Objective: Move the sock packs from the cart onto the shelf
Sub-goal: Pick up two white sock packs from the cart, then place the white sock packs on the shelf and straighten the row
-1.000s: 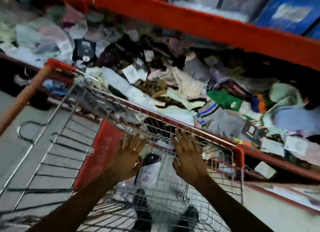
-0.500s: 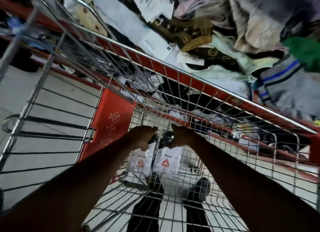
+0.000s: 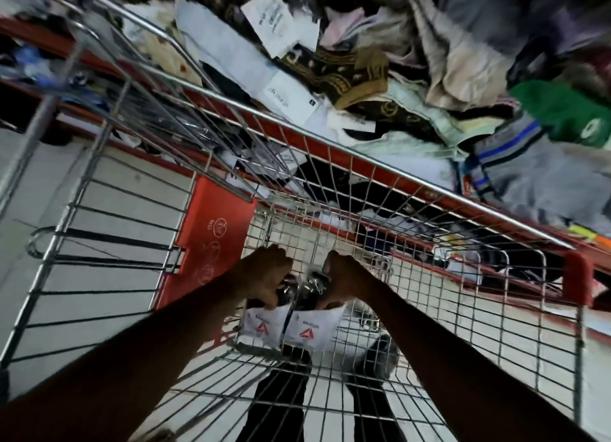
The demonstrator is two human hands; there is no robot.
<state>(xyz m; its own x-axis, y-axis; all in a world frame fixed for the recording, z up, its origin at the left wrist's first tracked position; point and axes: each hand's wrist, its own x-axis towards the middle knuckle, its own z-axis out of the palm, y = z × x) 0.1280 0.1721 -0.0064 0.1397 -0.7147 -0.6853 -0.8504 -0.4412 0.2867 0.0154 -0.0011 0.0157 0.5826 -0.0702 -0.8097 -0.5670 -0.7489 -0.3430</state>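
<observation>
Both my arms reach down into a wire shopping cart (image 3: 363, 174). My left hand (image 3: 264, 274) grips the dark top of one sock pack (image 3: 263, 324), a white sleeve with a red triangle logo. My right hand (image 3: 344, 281) grips the top of a second, matching sock pack (image 3: 314, 331) right beside it. The two packs hang side by side near the cart's bottom. Beyond the cart's far rim lies the shelf (image 3: 406, 184), an orange-edged bin heaped with mixed socks and paper labels.
The cart's orange child-seat flap (image 3: 215, 240) stands left of my hands. Its orange corner bumper (image 3: 577, 281) is at the right. A lower shelf level with more packs (image 3: 463, 266) shows through the wire. My dark trouser legs and pale floor (image 3: 109, 309) lie below.
One second ago my hands hovered open above the cart. They then dropped inside and closed on the two packs. Since half a second ago the view has shifted only slightly.
</observation>
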